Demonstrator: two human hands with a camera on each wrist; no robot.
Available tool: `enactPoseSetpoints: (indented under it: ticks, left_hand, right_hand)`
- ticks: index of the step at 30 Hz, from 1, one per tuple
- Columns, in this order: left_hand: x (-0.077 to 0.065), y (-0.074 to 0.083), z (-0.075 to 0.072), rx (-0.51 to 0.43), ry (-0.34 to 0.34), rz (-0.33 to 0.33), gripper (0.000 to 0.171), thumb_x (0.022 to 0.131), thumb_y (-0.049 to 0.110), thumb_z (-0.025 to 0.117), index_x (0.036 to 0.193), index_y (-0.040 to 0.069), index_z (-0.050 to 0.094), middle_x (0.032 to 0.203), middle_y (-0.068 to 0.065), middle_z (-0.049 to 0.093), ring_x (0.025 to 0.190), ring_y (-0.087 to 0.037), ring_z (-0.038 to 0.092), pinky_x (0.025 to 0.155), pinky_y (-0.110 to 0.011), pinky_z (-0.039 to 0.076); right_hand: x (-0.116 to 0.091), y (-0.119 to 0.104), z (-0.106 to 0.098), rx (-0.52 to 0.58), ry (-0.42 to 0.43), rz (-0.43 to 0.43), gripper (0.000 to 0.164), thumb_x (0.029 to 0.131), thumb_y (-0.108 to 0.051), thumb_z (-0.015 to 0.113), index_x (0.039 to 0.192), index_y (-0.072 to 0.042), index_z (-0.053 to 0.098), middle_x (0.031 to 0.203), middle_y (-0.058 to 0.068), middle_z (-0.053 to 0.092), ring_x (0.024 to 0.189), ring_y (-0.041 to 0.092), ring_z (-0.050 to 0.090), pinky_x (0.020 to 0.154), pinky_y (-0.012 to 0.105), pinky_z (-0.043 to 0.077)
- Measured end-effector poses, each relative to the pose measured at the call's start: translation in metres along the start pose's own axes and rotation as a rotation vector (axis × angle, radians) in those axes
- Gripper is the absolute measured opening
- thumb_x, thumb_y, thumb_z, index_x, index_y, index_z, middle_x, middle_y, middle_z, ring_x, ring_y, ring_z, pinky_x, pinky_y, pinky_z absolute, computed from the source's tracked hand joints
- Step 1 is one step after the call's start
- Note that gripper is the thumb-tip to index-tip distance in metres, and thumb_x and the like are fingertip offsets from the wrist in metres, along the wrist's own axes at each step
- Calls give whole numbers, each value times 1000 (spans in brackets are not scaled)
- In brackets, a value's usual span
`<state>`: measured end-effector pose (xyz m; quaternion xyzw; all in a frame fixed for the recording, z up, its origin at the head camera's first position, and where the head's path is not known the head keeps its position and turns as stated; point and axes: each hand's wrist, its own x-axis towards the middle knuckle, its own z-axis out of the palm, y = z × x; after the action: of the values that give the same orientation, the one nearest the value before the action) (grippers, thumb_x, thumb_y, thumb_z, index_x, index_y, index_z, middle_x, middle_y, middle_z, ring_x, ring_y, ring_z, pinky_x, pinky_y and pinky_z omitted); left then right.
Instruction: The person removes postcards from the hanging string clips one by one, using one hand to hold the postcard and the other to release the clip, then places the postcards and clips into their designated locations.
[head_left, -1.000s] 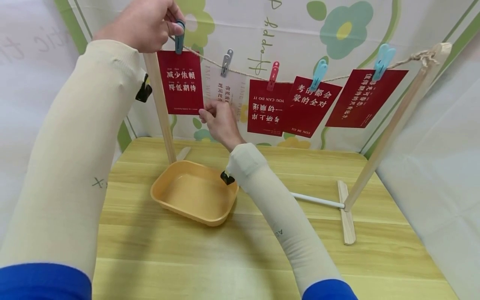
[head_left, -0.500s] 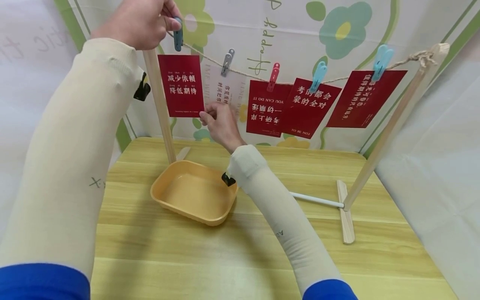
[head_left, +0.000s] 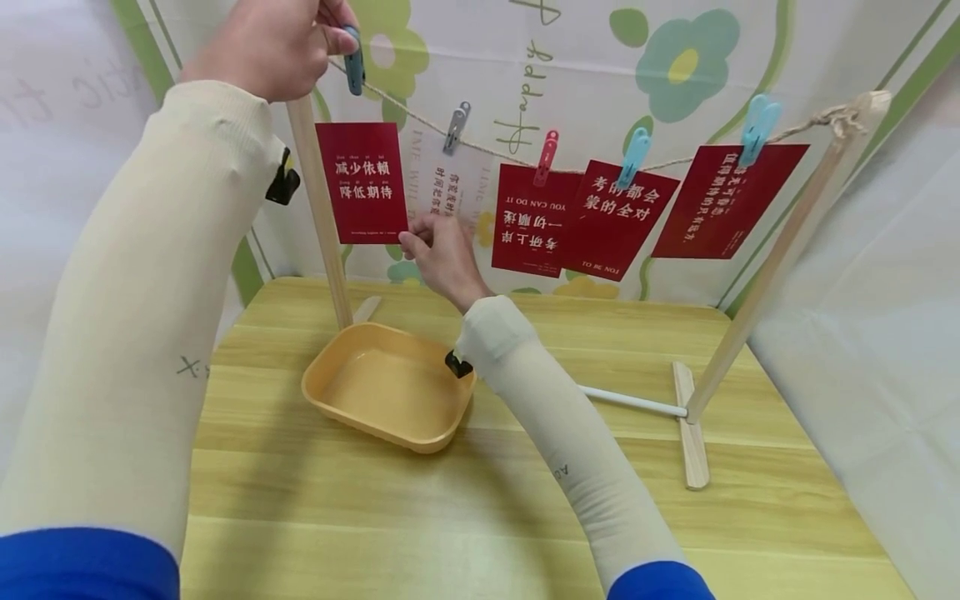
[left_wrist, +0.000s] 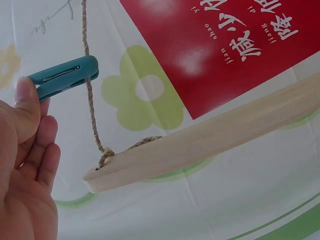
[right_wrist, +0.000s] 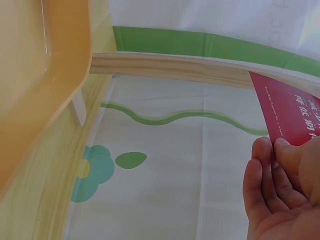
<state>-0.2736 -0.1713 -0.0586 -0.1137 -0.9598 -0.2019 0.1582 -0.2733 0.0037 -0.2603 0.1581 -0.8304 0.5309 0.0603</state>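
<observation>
My left hand [head_left: 273, 46] pinches a teal clothespin [left_wrist: 67, 75] whose nose sits over the twine [left_wrist: 91, 107] near the left post. Below and apart from that clothespin, a red card [head_left: 363, 183] with white lettering hangs in the air. Its lower right corner is pinched between thumb and fingers of my right hand [head_left: 446, 254]. In the right wrist view the card's edge [right_wrist: 280, 110] shows between the thumb and forefinger. In the left wrist view a gap lies between the card [left_wrist: 200, 55] and the twine.
Along the twine hang a pale card under a grey clothespin [head_left: 456, 127], and red cards under a red clothespin [head_left: 547, 157] and light blue ones [head_left: 637, 156]. Wooden posts [head_left: 780, 258] hold the twine. A yellow basin [head_left: 390, 429] stands on the wooden table [head_left: 360, 517].
The red card has come down from the teal clothespin, and a gap has opened between them. My right hand has lowered slightly; my left hand has shifted slightly up and left with the clothespin.
</observation>
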Motion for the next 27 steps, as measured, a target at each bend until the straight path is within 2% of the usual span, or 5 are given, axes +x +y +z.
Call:
enactPoseSetpoints:
  ticks: [9, 15, 20, 23, 27]
  left_hand:
    - [0, -6, -3, -48, 52, 5, 43, 114, 21, 36, 155, 19, 49, 155, -7, 48, 136, -18, 51, 95, -13, 54]
    - [-5, -12, -6, -75, 81, 16, 40, 114, 24, 36, 150, 21, 53, 146, -3, 51, 124, -12, 49, 98, -16, 50]
    - [-10, -19, -4, -80, 93, 41, 36, 114, 22, 39, 144, 13, 55, 137, -4, 51, 121, -15, 50, 100, -16, 51]
    - [-12, -23, -1, -80, 97, 64, 35, 112, 17, 43, 144, 9, 55, 129, 2, 53, 121, -13, 50, 109, -21, 51]
    - [-14, -28, 2, -105, 101, 100, 30, 110, 10, 45, 138, 7, 55, 111, 19, 48, 118, -10, 52, 109, -22, 51]
  right_hand:
    - [-1, 4, 0, -24, 7, -41, 12, 103, -18, 69, 99, -9, 75, 92, 4, 76, 89, 22, 70, 75, 22, 53]
    - [-1, 6, -1, -25, 12, -55, 12, 103, -17, 69, 99, -8, 75, 94, 6, 76, 87, 20, 70, 74, 22, 53]
    - [0, 8, -2, -13, 10, -43, 13, 103, -17, 69, 101, -6, 76, 98, 8, 77, 91, 26, 71, 76, 24, 53]
    - [-1, 8, -3, -19, 8, -32, 13, 103, -18, 68, 103, -7, 76, 99, 7, 77, 90, 23, 70, 77, 24, 54]
    - [-2, 9, -4, -32, 3, -25, 13, 103, -19, 69, 103, -9, 77, 99, 6, 77, 86, 17, 68, 77, 24, 54]
